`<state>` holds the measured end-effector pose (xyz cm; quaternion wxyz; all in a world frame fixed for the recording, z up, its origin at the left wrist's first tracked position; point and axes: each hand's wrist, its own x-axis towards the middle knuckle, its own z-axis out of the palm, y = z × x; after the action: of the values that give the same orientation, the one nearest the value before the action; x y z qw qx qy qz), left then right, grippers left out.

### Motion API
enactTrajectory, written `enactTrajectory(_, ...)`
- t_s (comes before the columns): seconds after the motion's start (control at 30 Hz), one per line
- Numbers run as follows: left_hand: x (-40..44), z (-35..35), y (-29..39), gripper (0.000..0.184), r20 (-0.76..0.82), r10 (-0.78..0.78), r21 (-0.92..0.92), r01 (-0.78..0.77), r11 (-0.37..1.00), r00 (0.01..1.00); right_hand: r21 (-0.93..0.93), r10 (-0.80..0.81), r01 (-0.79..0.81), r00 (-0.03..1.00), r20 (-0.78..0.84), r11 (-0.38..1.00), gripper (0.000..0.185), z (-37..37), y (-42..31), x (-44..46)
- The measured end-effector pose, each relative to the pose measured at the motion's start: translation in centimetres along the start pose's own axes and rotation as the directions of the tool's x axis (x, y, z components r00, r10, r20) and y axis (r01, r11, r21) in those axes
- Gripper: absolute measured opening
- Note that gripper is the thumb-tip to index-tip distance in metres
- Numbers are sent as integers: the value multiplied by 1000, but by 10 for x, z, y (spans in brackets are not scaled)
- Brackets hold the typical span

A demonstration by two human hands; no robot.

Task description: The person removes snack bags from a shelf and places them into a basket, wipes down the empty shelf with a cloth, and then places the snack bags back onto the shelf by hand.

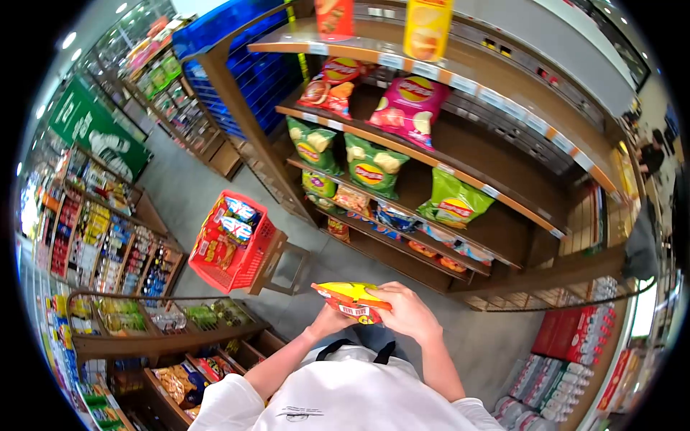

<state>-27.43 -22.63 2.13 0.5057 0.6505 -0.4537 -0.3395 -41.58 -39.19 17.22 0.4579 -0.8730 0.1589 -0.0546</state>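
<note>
We hold a snack packet (pixel 350 293) in front of our white shirt (pixel 352 391), between our two hands. It lies up and to the right of the left hand (pixel 327 323), which grips it from beneath, its fingertips hidden from us; the right hand (pixel 410 312) pinches its right end, fingers bent over the upper edge. The packet's long axis runs crosswise from hand to hand, dipping slightly to the right.

Beyond the left hand, ahead and to the left, a red basket (pixel 263 243) seems to rest on a wooden stool (pixel 273 253); the left hand is the nearer one to the basket's near corner. The packet is well apart from that rim.

Our packet is thin, glossy film, yellow and orange-red, creased and softly pillowed. The basket is ribbed, slotted plastic, holding crinkled red packets (pixel 215 249) and shiny blue-and-white packets (pixel 238 220). Ahead to the right, puffed green chip bags (pixel 374 165) lean along the brown shelf (pixel 514 167), whose straight front edge carries price labels. Beneath all this is smooth grey floor (pixel 338 253).
</note>
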Motion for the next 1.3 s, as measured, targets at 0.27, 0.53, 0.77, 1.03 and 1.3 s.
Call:
enactTrajectory(0.27, 3, 1, -15, 56, 174, -49, 207, 12, 978, 983, 137, 289, -270, 947, -141, 953, 41, -1, 10, -31)
enactTrajectory(0.53, -33, -2, -96, 63, -116, 86, 182, -64, 981, 990, 58, 299, -297, 954, -28, 953, 48, 41, -7, -4)
enactTrajectory(0.77, -34, -6, -133, 58, -390, -44, -57, 23, 998, 920, -58, 473, -469, 868, 150, 881, 62, 89, 5, 43)
enactTrajectory(1.03, 32, 23, -332, 57, -405, -37, -205, -52, 977, 914, -59, 344, -342, 895, 284, 938, 59, 169, 223, 127)
enactTrajectory(1.3, 132, 8, -515, 53, -229, 201, 135, -173, 976, 953, 287, 325, -331, 943, 70, 899, 60, 257, 435, 151)
